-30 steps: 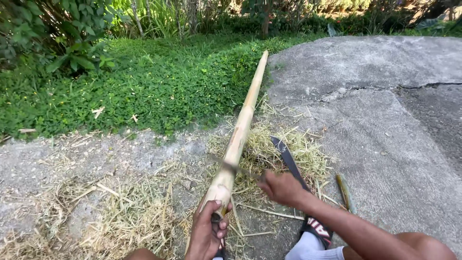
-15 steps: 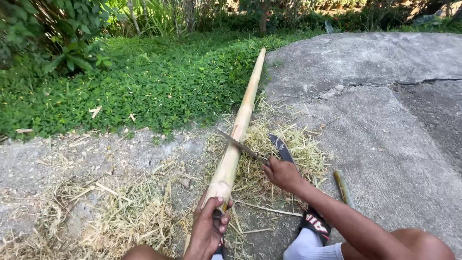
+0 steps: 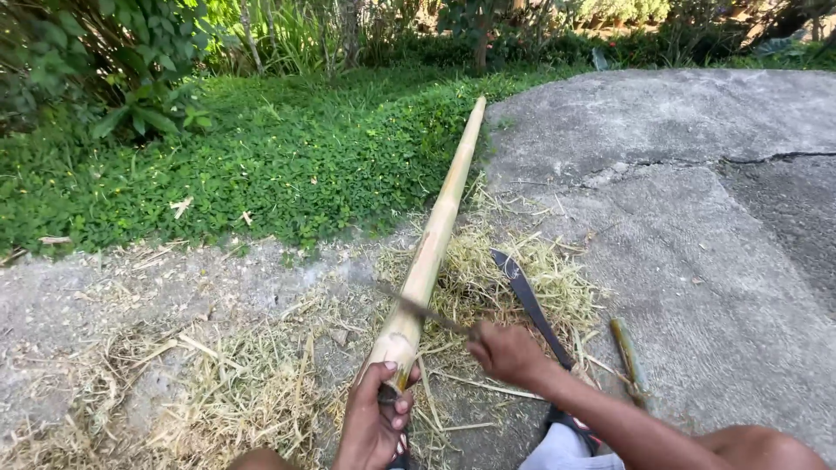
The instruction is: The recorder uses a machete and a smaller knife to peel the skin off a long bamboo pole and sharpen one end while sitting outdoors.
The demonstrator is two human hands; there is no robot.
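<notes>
— Both hands busy? 
— Yes: I see left hand (image 3: 376,422) clasping the bamboo pole (image 3: 433,245) end; right hand (image 3: 505,352), fist closed on the knife (image 3: 424,311), has drawn its blade nearer.

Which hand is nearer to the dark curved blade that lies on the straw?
Right. The right hand holds a knife just left of the curved blade, close but apart. The left hand grips the bamboo pole end, farther left.
</notes>
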